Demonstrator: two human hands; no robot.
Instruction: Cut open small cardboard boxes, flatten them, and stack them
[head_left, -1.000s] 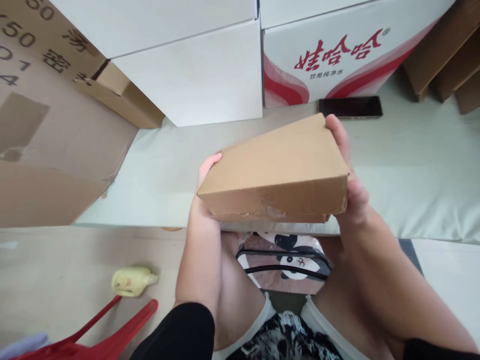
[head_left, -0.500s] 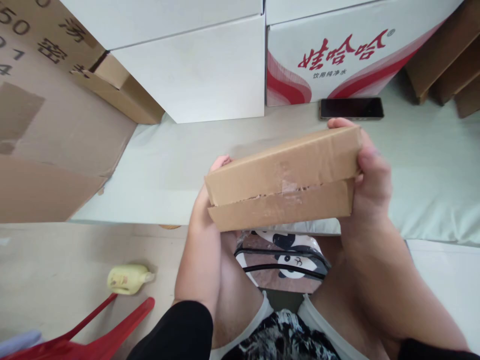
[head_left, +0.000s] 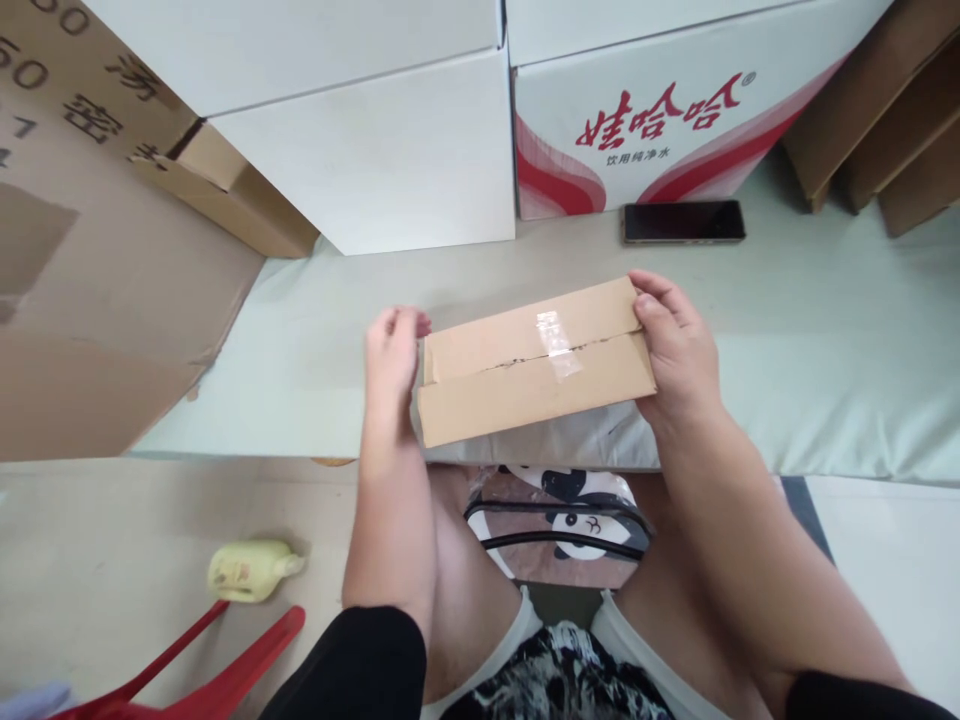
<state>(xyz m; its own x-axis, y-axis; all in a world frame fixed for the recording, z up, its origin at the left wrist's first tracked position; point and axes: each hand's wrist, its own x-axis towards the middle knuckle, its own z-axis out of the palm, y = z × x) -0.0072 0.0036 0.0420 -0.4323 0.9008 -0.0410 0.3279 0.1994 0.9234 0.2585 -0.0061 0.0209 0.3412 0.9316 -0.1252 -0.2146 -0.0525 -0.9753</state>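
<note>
A flat brown cardboard box (head_left: 487, 400) is tilted above the front edge of the covered surface. Clear tape (head_left: 553, 345) crosses the ragged seam along its side facing me. At its right end, my right hand (head_left: 679, 350) is closed on it, thumb on the near side and fingers around the far corner. My left hand (head_left: 394, 350) is at the other end, fingers curled with the tips at the far left corner. Part of its grip is hidden from view.
Behind the box lies a black phone (head_left: 684, 222), in front of a white carton with red lettering (head_left: 660, 120). Large cardboard boxes (head_left: 135, 300) stand at the left. On the floor are a yellow bottle (head_left: 251, 570) and a red plastic frame (head_left: 240, 660).
The cardboard box has turned, showing its taped side more fully, and its right end has moved left with my right hand. My left hand has shifted left, to the box's far left corner.
</note>
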